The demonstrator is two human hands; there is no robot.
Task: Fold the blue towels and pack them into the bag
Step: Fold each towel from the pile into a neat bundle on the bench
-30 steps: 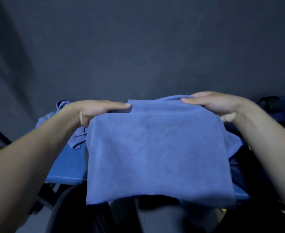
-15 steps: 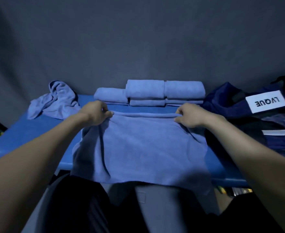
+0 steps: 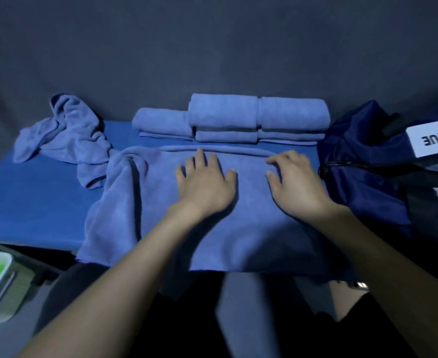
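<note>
On the blue desk, both hands, left hand and right hand, press the spread soft blue towel, fingers straight and splayed wide.

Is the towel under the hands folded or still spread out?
Spread out. The towel lies flat over the table, its near edge hanging off, with both the left hand and right hand flat on it.

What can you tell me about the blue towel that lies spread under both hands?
The spread towel is soft, fuzzy blue cloth, laid mostly flat on the blue table. Its far edge is rolled into a thin ridge; its left side is wrinkled in long folds; its near edge hangs over the table's front. The left hand and right hand rest on it, fingers spread. On the left it touches a crumpled towel.
</note>
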